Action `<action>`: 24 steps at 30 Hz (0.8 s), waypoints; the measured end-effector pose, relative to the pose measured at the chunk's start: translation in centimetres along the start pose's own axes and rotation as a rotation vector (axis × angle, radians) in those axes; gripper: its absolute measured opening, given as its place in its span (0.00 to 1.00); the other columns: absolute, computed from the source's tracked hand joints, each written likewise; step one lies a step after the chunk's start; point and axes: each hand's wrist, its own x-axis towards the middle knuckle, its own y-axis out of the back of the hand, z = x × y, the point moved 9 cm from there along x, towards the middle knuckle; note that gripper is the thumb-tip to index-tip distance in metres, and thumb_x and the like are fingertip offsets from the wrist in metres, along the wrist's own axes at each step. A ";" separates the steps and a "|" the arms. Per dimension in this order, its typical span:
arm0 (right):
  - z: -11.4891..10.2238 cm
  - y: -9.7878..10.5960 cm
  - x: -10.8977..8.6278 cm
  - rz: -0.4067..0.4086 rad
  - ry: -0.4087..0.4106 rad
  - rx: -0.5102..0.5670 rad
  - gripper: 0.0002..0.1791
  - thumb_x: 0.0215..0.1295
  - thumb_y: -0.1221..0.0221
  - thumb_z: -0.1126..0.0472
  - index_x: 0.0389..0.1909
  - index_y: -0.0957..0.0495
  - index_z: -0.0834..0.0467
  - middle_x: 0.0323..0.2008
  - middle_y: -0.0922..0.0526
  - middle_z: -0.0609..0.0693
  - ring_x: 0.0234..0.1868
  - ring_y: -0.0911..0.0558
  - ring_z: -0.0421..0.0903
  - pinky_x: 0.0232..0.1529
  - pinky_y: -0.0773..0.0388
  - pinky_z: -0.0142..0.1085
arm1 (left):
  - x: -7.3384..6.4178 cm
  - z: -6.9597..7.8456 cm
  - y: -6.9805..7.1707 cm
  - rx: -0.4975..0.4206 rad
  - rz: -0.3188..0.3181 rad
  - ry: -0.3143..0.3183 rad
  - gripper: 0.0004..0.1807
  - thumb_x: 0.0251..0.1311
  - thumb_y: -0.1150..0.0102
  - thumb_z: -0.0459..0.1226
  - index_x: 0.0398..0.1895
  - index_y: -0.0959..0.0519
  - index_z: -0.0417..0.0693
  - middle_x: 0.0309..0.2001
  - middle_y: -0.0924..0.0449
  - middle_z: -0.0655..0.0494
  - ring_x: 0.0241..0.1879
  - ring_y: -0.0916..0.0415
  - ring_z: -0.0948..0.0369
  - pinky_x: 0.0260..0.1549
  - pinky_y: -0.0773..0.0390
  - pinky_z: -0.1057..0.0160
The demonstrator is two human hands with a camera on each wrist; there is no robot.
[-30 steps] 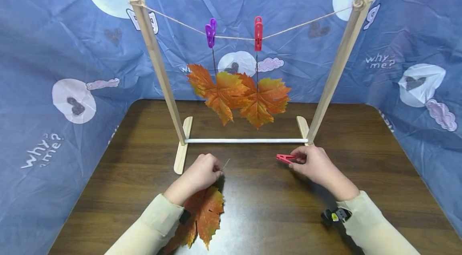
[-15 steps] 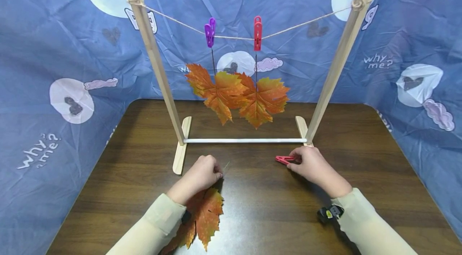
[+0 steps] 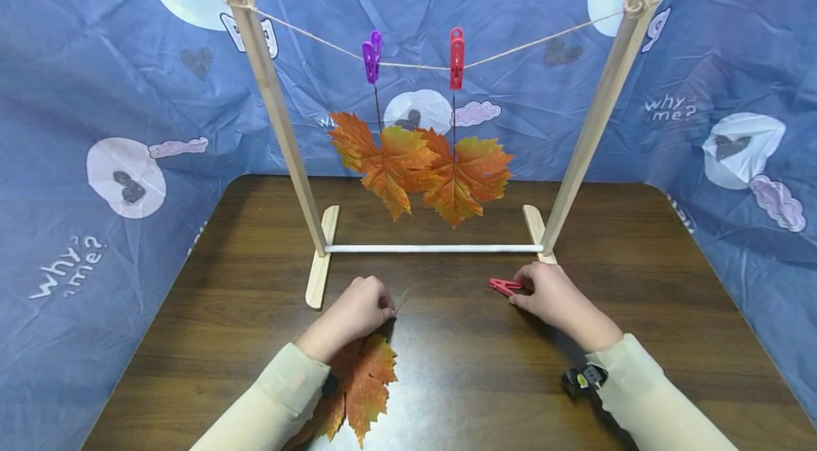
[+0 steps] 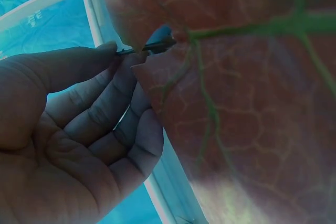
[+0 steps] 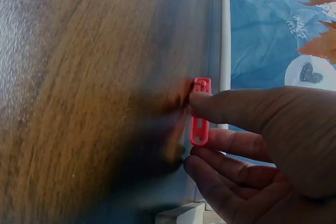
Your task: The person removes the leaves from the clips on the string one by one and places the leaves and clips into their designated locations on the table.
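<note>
My left hand [image 3: 357,309] pinches the thin stem [image 4: 149,47] of an orange artificial maple leaf [image 3: 369,391] between thumb and fingers. The leaf hangs below that hand, partly covered by the forearm, and its green-veined underside fills much of the left wrist view. At the right, my right hand [image 3: 552,298] holds a red clothespin [image 3: 504,286] by its handle end, thumb against fingers, close over the table. In the right wrist view the clothespin [image 5: 200,111] is seen narrow side on, the thumb covering part of it.
A wooden stand [image 3: 281,103] with a white crossbar [image 3: 434,249] stands just beyond both hands. From its sagging twine [image 3: 530,50], a purple clothespin [image 3: 372,57] and a red one hold two maple leaves [image 3: 469,178]. A blue printed cloth [image 3: 159,68] backs the brown table [image 3: 472,380].
Both hands have sunk slightly toward the near side, still holding the leaf stem and the clothespin. The right forearm has shifted a little to the left. The hanging leaves stay put.
</note>
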 end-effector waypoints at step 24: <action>-0.6 3.4 -1.3 0.157 -0.007 0.123 0.17 0.56 0.25 0.63 0.44 0.15 0.67 0.37 0.14 0.57 0.38 0.16 0.51 0.39 0.19 0.50 | -0.9 1.3 3.7 -0.197 0.146 -0.102 0.06 0.58 0.31 0.30 0.38 0.13 0.35 0.32 0.14 0.54 0.32 0.18 0.63 0.36 0.18 0.55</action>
